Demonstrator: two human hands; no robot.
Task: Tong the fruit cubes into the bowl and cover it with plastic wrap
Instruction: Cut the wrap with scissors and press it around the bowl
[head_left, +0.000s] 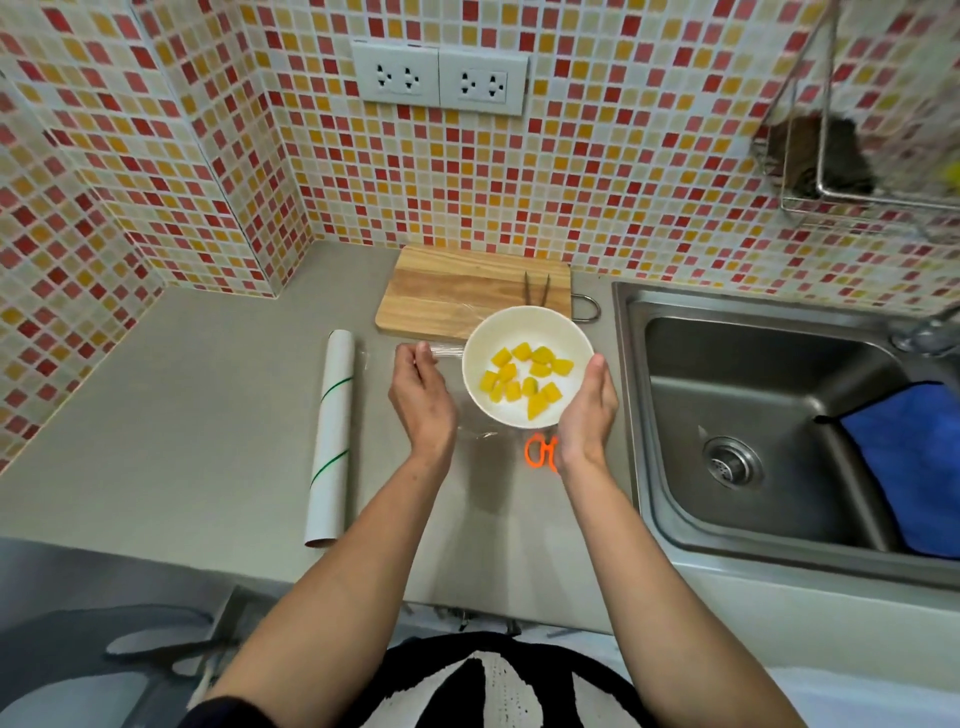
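Observation:
A white bowl (514, 332) holding several yellow fruit cubes (524, 379) sits on the grey counter in front of a wooden cutting board (457, 291). A sheet of clear plastic wrap (470, 431) lies over and around the bowl. My left hand (421, 395) pinches a bunched edge of the wrap at the bowl's left side. My right hand (589, 405) cups the bowl's right rim, thumb up against it. Thin tongs (536, 288) lie on the board behind the bowl. The plastic wrap roll (330, 441) lies to the left.
Orange-handled scissors (537, 451) lie just below the bowl, partly hidden by my right wrist. A steel sink (769, 436) with a blue cloth (904, 467) sits to the right. Tiled walls with power sockets (439, 78) close off the back; a wire rack (852, 156) hangs top right.

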